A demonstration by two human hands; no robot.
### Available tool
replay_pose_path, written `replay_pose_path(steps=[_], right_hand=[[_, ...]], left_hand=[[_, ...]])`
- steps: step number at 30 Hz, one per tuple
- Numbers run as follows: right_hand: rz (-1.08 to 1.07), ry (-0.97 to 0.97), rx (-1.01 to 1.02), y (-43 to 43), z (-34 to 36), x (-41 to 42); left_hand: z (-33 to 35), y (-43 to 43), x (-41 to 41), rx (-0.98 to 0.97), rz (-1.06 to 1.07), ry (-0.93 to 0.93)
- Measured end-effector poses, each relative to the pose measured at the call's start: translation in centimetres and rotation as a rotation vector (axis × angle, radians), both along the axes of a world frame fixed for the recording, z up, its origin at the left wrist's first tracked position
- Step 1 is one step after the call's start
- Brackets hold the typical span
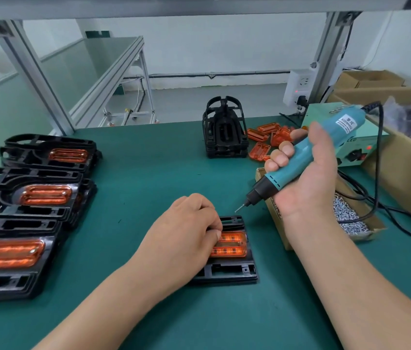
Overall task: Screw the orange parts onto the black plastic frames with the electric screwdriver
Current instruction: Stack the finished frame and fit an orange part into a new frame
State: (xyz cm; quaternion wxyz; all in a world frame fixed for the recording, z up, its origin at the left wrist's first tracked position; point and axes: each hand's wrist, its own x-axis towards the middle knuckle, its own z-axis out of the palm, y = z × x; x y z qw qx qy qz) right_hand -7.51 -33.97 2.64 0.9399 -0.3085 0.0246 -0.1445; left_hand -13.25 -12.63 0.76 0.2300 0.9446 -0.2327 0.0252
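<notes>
A black plastic frame (234, 270) lies flat on the green mat in front of me, with an orange part (232, 245) seated in it. My left hand (186, 233) rests on the frame's left side, its curled fingertips pinching the orange part's left edge. My right hand (307, 173) grips the teal electric screwdriver (307, 152), held tilted above the frame. Its bit (240, 207) points down-left, just off the frame's upper right corner and not touching it.
Stacks of black frames with orange parts (30, 195) fill the left of the mat. A stack of bare frames (224, 130) and loose orange parts (265, 137) sit at the back. A cardboard box of screws (348, 215), the power unit (365, 150) and its cable lie right.
</notes>
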Motion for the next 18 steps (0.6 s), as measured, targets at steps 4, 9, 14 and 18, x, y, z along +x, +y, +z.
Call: replay_pose_path(steps=[4,9,14,18], right_hand=[[-0.013,-0.007,-0.008,-0.06,-0.08,0.06],[-0.027,-0.014,-0.002,-0.16,-0.17,0.13],[-0.031,-0.020,0.013,-0.47,-0.16,0.17],[-0.045,-0.022,0.017,-0.83,-0.08,0.27]], left_hand=[[0.08,-0.01,0.15,0.014,0.022,0.023],[-0.18,0.35,0.20,-0.016,-0.007,0.046],[-0.32,0.80,0.07,0.035,-0.161,0.091],[-0.46,0.73,0.34,0.078,-0.183,0.095]])
